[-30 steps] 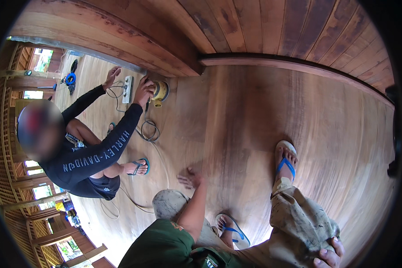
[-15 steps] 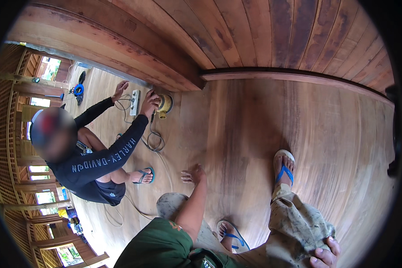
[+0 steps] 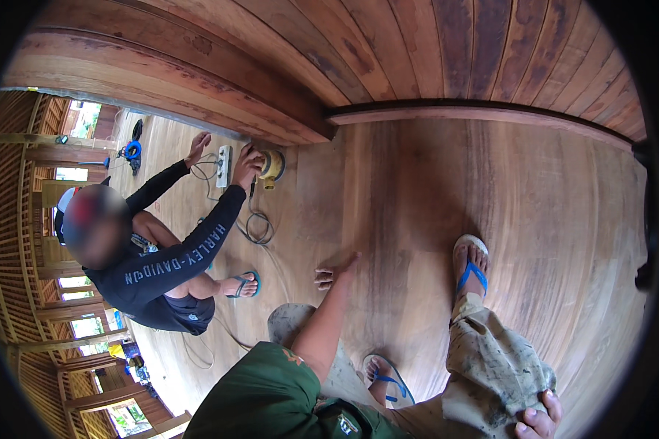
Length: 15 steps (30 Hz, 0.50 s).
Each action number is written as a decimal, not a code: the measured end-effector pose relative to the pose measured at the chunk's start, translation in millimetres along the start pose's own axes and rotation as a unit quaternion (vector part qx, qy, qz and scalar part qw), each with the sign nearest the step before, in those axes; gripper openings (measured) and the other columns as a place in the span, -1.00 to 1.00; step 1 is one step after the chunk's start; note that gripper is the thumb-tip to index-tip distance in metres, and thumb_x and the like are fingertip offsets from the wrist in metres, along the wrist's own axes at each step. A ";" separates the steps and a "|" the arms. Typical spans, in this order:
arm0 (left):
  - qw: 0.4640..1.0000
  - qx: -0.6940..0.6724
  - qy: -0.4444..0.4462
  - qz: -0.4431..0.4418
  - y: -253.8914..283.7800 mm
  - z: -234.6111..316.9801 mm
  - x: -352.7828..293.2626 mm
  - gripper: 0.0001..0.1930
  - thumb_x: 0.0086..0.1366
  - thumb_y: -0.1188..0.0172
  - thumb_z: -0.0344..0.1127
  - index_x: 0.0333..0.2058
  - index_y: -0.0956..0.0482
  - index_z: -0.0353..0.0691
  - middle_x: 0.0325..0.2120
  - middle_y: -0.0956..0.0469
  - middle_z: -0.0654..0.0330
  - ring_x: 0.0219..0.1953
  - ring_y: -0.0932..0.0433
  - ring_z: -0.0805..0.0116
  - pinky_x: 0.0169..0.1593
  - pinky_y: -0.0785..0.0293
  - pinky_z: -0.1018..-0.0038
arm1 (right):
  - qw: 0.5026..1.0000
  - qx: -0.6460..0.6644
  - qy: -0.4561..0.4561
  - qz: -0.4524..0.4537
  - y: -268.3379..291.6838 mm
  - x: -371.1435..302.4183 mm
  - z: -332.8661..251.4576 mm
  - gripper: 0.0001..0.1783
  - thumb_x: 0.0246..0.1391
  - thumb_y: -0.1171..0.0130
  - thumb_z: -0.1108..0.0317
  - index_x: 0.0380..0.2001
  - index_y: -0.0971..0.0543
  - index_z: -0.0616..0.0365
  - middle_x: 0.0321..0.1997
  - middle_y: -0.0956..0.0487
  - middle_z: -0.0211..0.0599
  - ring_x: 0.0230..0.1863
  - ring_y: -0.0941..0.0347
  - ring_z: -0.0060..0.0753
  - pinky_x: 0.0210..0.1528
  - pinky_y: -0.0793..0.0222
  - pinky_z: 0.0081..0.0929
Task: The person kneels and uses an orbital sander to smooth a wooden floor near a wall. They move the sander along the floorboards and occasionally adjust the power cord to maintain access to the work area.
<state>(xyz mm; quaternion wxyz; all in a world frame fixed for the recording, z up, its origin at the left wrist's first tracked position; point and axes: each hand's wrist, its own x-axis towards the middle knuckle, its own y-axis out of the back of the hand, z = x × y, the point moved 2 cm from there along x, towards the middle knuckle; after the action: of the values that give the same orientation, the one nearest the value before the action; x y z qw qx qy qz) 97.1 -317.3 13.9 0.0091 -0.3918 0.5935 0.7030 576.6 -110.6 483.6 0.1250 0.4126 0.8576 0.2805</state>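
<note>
Should your right hand (image 3: 539, 420) slip off your stained khaki trouser knee (image 3: 501, 373), you might tip; its fingers curl over the cloth, firmness unclear. Ahead-left of that knee, your left hand (image 3: 336, 274) hangs empty, fingers slightly spread, over the brown wooden floor (image 3: 406, 293). Farther ahead-left, a co-worker's hand (image 3: 247, 166) holds a round yellow sander (image 3: 273, 167).

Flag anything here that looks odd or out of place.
Cable lies in loose, untidy loops on the wooden floor near the yellow sander; dark smudges mark the trousers near the right hand. Nothing looks plainly spilled.
</note>
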 end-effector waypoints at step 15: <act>0.995 0.083 -0.013 -0.053 25.1 17.0 -31.8 0.95 -0.23 -0.56 0.73 0.57 0.72 -0.38 0.62 0.57 -0.51 0.67 0.48 -0.53 0.65 0.24 -0.30 | 1.000 -0.003 -0.014 0.002 0.7 -0.8 11.5 -0.37 0.45 -0.27 -0.05 0.33 -0.57 0.20 0.41 -0.52 0.18 0.50 -0.39 0.30 0.54 -0.25 0.24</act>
<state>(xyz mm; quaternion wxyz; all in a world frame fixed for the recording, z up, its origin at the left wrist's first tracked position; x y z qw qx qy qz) 97.9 -296.0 52.3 0.0860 -0.4114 0.6285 0.6545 582.7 -106.4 474.7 0.1380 0.4181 0.8539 0.2774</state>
